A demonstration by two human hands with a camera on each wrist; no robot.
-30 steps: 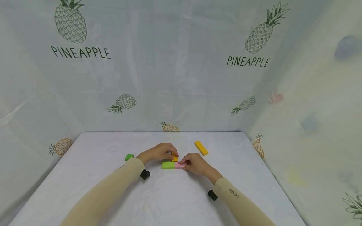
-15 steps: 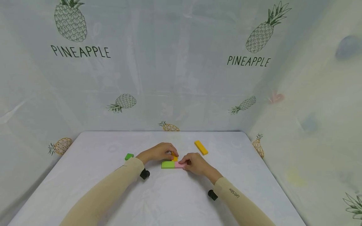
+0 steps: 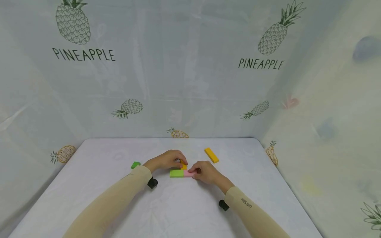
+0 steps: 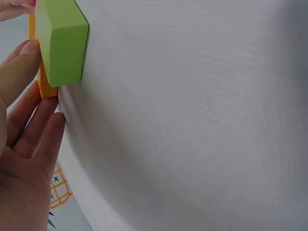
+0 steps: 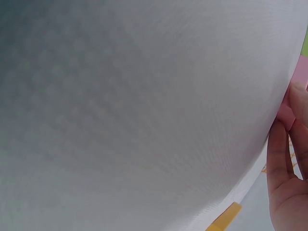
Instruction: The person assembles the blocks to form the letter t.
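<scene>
Pinched in my left hand (image 3: 168, 159) is an orange block (image 3: 183, 167), standing just behind a light green block (image 3: 177, 174). In the left wrist view, the thumb lies along the orange block (image 4: 49, 91), which runs behind the tall green side of the light green block (image 4: 67, 53). My right hand (image 3: 206, 172) grips a pink block (image 3: 189, 174) at its right end. That pink block sits end to end with the light green one, forming a row. From the right wrist, the pink block (image 5: 287, 115) shows between thumb and fingers, partly covered by them.
A yellow-orange block (image 3: 211, 155) lies slanted behind my right hand. To the left, a darker green block (image 3: 136, 164) is partly hidden by my left sleeve. The white table (image 3: 184, 208) ends at a pineapple-print curtain (image 3: 190, 72).
</scene>
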